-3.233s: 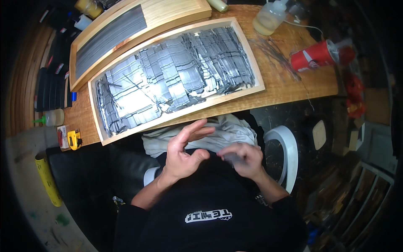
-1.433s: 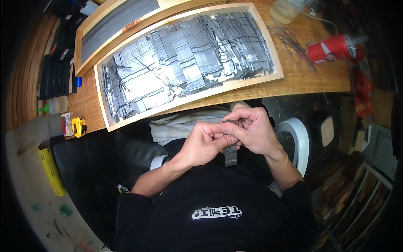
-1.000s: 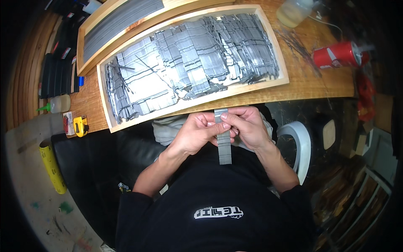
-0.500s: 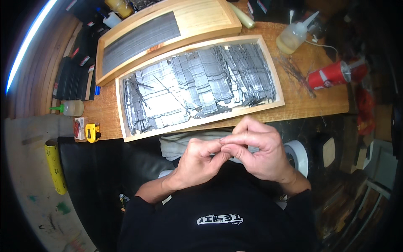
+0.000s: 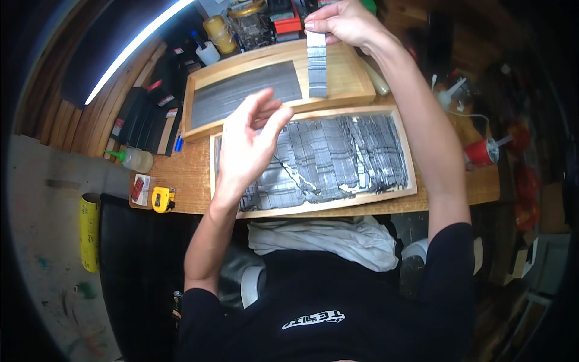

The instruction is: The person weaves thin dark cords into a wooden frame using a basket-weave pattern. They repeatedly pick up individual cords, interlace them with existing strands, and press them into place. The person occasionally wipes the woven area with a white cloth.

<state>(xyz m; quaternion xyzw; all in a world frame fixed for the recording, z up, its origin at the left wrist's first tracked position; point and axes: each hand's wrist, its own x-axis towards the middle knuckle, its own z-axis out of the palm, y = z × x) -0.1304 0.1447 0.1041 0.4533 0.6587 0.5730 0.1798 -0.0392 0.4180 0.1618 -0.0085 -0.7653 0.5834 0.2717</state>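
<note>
A grey tape strip (image 5: 316,63) is pinched by the right hand (image 5: 344,23) over the far one of two wooden trays (image 5: 353,78), the left hand (image 5: 244,148) spread empty above the near tray (image 5: 404,151); a red-labelled packet (image 5: 139,188) lies at the table's (image 5: 187,175) left.

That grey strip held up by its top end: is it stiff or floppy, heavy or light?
The grey strip hangs straight from the right hand, pinched only at its top, so it is probably light and fairly thin. It shows no curl, suggesting some stiffness, though it might bend if pushed.
</note>
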